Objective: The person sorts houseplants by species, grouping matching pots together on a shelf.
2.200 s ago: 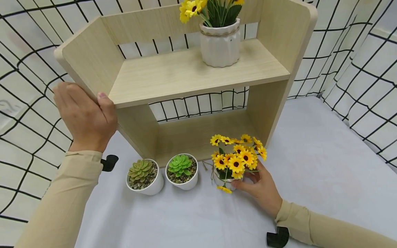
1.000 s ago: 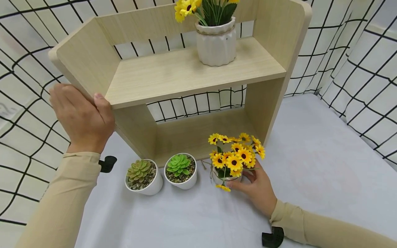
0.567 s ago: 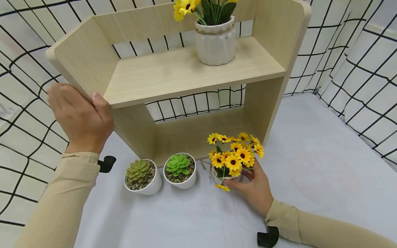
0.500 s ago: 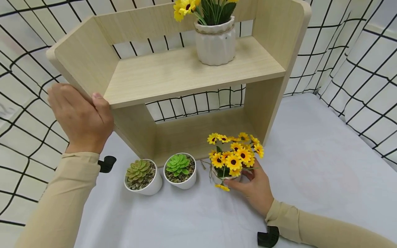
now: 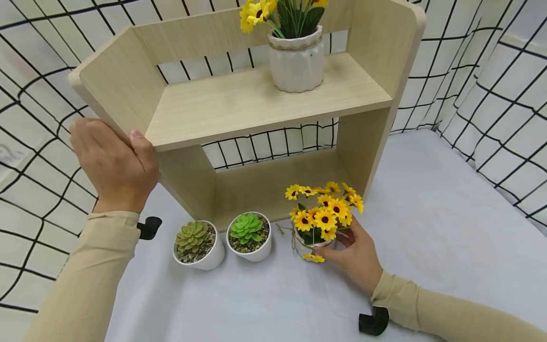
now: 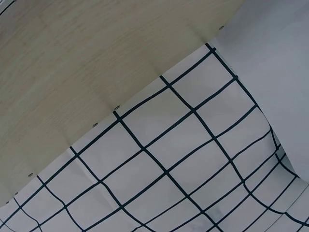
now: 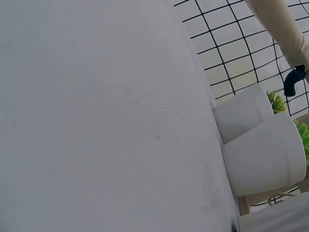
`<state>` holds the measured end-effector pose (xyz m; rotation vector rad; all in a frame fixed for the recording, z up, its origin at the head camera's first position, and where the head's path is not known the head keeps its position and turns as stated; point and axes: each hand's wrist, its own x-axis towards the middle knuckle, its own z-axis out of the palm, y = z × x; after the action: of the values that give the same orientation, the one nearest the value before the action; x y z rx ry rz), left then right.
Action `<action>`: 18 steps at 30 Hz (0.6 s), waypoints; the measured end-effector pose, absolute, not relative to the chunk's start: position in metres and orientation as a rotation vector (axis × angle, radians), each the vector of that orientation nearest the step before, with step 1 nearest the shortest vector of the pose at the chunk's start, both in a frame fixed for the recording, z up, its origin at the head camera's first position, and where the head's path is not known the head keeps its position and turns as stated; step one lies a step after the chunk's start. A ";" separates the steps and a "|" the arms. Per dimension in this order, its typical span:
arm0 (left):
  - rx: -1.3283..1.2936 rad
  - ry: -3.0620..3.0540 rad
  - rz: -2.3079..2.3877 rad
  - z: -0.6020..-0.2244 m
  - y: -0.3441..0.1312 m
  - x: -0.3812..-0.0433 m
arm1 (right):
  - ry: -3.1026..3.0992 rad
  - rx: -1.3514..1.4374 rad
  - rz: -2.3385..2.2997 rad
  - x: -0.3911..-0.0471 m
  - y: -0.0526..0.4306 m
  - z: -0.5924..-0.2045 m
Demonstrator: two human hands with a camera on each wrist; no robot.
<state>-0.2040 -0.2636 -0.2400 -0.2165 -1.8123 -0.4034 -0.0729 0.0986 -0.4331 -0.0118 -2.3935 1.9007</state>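
My left hand (image 5: pixel 117 164) grips the left side panel of a pale wooden shelf (image 5: pixel 239 111), its thumb over the front edge and the fingers along the outer face. At the shelf's front right, my right hand (image 5: pixel 356 254) holds a small pale flowerpot (image 5: pixel 304 248) of yellow artificial sunflowers (image 5: pixel 325 219), thumb on the near side. The other fingers are partly hidden behind the pot. Twine hangs from the pot's left side. Left of it stand two white pots, one with a bright green succulent (image 5: pixel 247 228), the other with a duller green succulent (image 5: pixel 192 236).
On the shelf's upper board stands a larger white ribbed pot (image 5: pixel 297 64) with yellow flowers. Black wire grid panels (image 5: pixel 500 95) enclose the back and sides. A white cloth (image 5: pixel 444 204) covers the table. The left wrist view shows the shelf's wooden panel (image 6: pixel 87 67).
My right hand and the sunflower pot have shifted slightly right, the blooms turning a little. My left hand keeps its hold on the shelf. The head view has drifted a bit.
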 end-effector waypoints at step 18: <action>-0.227 -1.831 -0.373 -0.239 -0.266 -0.202 | -2.511 0.101 1.896 -0.065 0.110 -0.395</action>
<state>-0.2020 -0.2665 -0.2393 -0.2266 -1.8306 -0.3730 -0.0653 0.1099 -0.3954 0.1007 -2.5113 1.8962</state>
